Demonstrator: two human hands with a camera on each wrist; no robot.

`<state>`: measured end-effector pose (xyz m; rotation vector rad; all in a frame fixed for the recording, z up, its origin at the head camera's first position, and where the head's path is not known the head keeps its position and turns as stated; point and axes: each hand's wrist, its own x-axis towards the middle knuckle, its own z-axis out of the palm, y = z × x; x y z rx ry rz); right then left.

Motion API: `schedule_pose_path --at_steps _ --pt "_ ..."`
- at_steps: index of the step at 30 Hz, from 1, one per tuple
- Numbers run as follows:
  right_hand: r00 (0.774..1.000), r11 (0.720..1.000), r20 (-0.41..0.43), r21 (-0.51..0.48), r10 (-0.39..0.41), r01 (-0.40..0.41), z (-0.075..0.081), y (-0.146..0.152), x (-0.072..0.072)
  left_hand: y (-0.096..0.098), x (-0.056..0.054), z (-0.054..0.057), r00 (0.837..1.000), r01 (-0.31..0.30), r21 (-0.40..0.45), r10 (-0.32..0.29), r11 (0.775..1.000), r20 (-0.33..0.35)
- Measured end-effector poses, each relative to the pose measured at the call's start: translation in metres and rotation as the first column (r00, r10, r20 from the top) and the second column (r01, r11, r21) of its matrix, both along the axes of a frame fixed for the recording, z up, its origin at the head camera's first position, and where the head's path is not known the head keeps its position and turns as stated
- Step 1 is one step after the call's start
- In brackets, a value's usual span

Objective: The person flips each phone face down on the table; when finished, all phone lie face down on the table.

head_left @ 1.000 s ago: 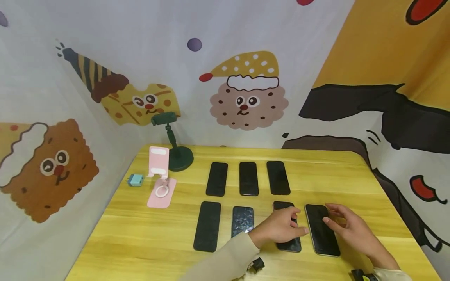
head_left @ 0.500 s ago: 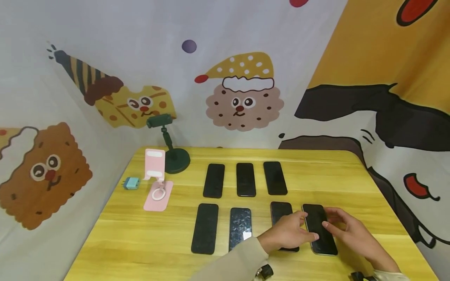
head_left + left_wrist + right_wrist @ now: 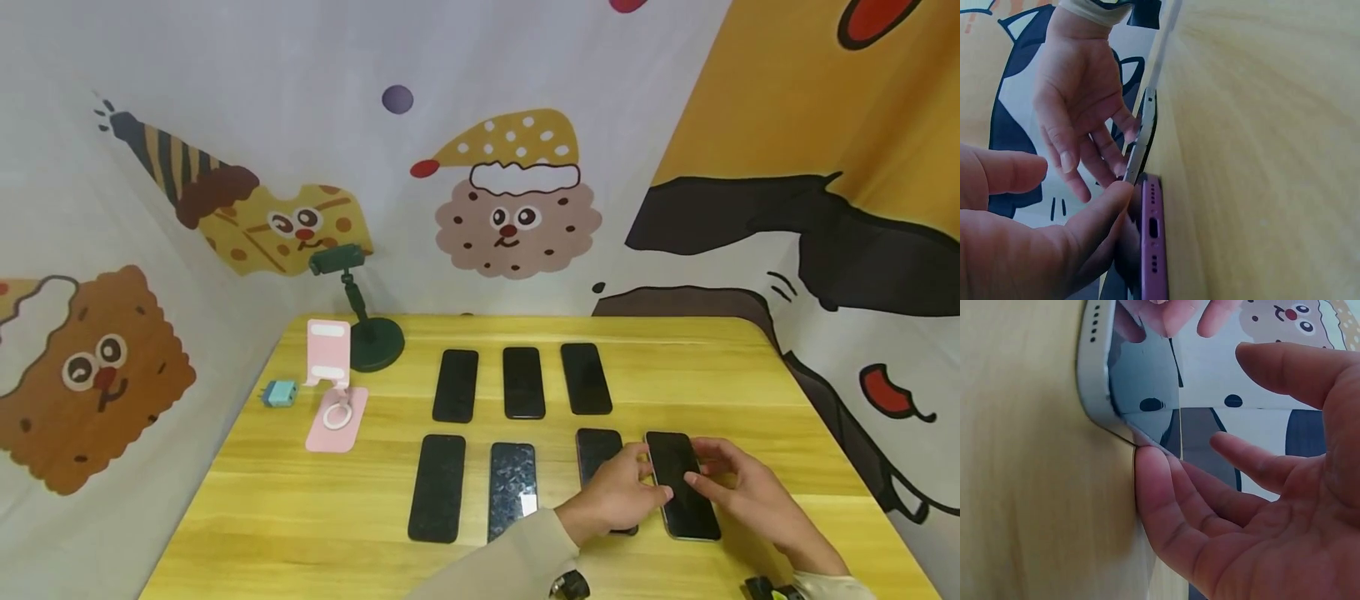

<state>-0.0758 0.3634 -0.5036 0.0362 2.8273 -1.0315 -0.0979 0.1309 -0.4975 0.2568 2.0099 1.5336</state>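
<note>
A black-screened smartphone (image 3: 681, 521) with a silver edge lies face up at the right end of the near row. My left hand (image 3: 621, 493) is at its left side, fingertips right at the silver edge (image 3: 1139, 147) in the left wrist view, thumb held apart above the screen. From the other side my right hand (image 3: 752, 497) touches the same phone; in the right wrist view its fingertips (image 3: 1152, 464) meet the rounded frame (image 3: 1092, 381), and the thumb hovers off the glass. Under my left hand lies a purple-edged smartphone (image 3: 1153, 250), partly hidden.
More smartphones lie flat: a far row with a middle one (image 3: 523, 383), plus a near-left one (image 3: 437, 488) and a glossy, reflecting one (image 3: 513, 483). At the left stand a pink phone stand (image 3: 336, 417), a green stand (image 3: 377, 344) and a blue charger plug (image 3: 282, 393). Printed cloth surrounds the table.
My left hand has moved right, from over the purple-edged smartphone to the left edge of the silver-edged one. My right hand stays at the right edge. The view has shifted slightly.
</note>
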Motion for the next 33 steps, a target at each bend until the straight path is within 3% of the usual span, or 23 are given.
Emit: schedule_pose_path --at_steps 4,10,16,19,27,33 --pt "1.0 1.0 -0.008 0.013 0.004 -0.004 0.0 -0.002 0.0 0.003 0.003 -0.002 0.998 -0.062 0.076 0.06 0.995 0.035" --pt "0.998 0.998 -0.062 0.055 0.013 -0.01 -0.001 -0.008 -0.001 0.008 0.004 -0.004 0.984 -0.169 0.193 0.153 0.967 0.095" --pt "0.997 0.998 -0.077 0.066 0.023 -0.018 0.0 -0.012 -0.004 0.016 0.003 -0.007 0.965 -0.24 0.321 0.187 0.916 0.186" --pt "0.997 0.997 -0.07 0.064 0.035 -0.031 0.0 -0.013 -0.005 0.019 0.002 -0.009 0.953 -0.262 0.388 0.175 0.884 0.247" --pt "0.998 0.997 -0.042 0.058 0.043 -0.04 0.004 -0.012 -0.005 0.025 -0.002 -0.014 0.953 -0.229 0.487 0.092 0.843 0.288" --pt "1.0 1.0 -0.009 0.018 0.006 -0.006 0.006 -0.012 -0.001 0.027 -0.004 -0.018 0.95 -0.156 0.483 -0.003 0.861 0.312"
